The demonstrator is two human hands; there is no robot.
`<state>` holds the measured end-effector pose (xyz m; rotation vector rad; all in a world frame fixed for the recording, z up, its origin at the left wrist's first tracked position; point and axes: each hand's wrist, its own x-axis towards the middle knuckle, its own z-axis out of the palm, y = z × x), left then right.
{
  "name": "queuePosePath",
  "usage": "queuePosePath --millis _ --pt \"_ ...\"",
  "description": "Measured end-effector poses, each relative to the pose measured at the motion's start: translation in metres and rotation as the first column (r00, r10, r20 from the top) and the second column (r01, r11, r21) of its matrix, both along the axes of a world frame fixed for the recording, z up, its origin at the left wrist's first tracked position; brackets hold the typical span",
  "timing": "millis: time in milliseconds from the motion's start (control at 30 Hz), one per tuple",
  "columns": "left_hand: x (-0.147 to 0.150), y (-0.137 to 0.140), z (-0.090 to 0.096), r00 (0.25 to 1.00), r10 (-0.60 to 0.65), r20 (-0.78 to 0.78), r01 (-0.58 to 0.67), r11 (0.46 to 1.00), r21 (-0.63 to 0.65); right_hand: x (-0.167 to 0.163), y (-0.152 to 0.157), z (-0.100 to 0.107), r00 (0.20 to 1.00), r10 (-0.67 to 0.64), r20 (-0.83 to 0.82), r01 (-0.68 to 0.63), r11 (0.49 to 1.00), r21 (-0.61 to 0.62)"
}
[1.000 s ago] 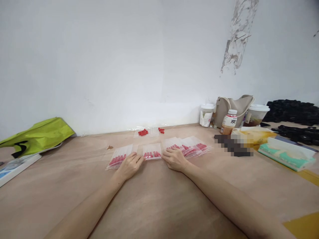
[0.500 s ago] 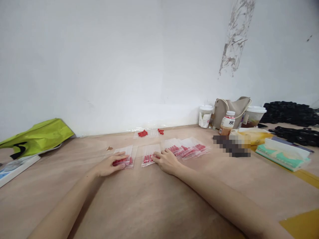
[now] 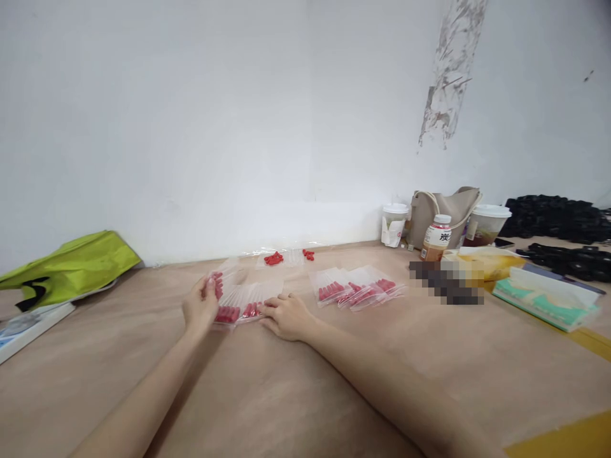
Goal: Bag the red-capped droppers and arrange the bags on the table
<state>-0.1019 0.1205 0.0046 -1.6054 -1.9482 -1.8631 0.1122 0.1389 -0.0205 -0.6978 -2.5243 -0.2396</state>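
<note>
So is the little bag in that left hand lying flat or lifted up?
Lifted up. The left hand tilts one clear bag of red pieces off the table, while the bags beside the right hand lie flat.

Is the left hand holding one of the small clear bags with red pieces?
Yes, the left hand grips a clear bag of red pieces, its far end lifted off the wooden table.

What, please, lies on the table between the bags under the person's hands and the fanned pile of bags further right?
In the head view, only bare table separates the bags under the hands from the fanned pile.
</note>
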Motion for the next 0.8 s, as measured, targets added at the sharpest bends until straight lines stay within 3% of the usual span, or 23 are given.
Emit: queuePosePath --millis 67,133,233,300,367,433,567,633,733,800 --pt "0.018 -0.001 0.005 0.984 -0.026 -0.178 0.029 0.999 0.015 0.011 0.004 0.001 0.984 -0.036 -0.177 0.026 0.998 -0.063" --pt "0.041 0.001 0.006 0.898 -0.055 -0.437 0.072 0.997 0.023 0.027 0.01 0.003 0.936 -0.117 -0.332 0.078 0.989 -0.129" --pt "0.08 0.009 0.001 0.64 -0.128 -0.758 0.18 0.984 -0.014 0.053 0.019 0.003 0.895 -0.187 -0.406 0.141 0.98 -0.141" --pt "0.104 0.015 -0.007 0.453 -0.169 -0.875 0.225 0.972 -0.071 0.069 0.022 0.001 0.913 -0.189 -0.362 0.183 0.982 -0.052" --pt "0.123 0.017 -0.015 0.344 -0.197 -0.918 0.232 0.965 -0.12 0.081 0.023 -0.003 0.951 -0.164 -0.263 0.195 0.976 0.096" --pt "0.134 0.015 -0.022 0.309 -0.227 -0.923 0.239 0.958 -0.156 0.09 0.024 -0.008 0.979 -0.137 -0.151 0.171 0.956 0.24" --pt "0.128 0.003 -0.027 0.379 -0.318 -0.869 0.323 0.926 -0.198 0.101 0.028 -0.015 0.995 -0.097 -0.008 0.092 0.91 0.403" --pt "0.114 -0.003 -0.026 0.388 -0.372 -0.843 0.393 0.894 -0.213 0.105 0.029 -0.016 0.996 -0.085 0.029 0.066 0.911 0.408" --pt "0.09 -0.006 -0.025 0.316 -0.4 -0.86 0.463 0.857 -0.228 0.109 0.029 -0.015 0.995 -0.1 0.012 0.09 0.939 0.333" --pt "0.077 -0.005 -0.027 0.269 -0.354 -0.896 0.47 0.86 -0.198 0.111 0.028 -0.014 0.994 -0.106 -0.013 0.105 0.955 0.278"
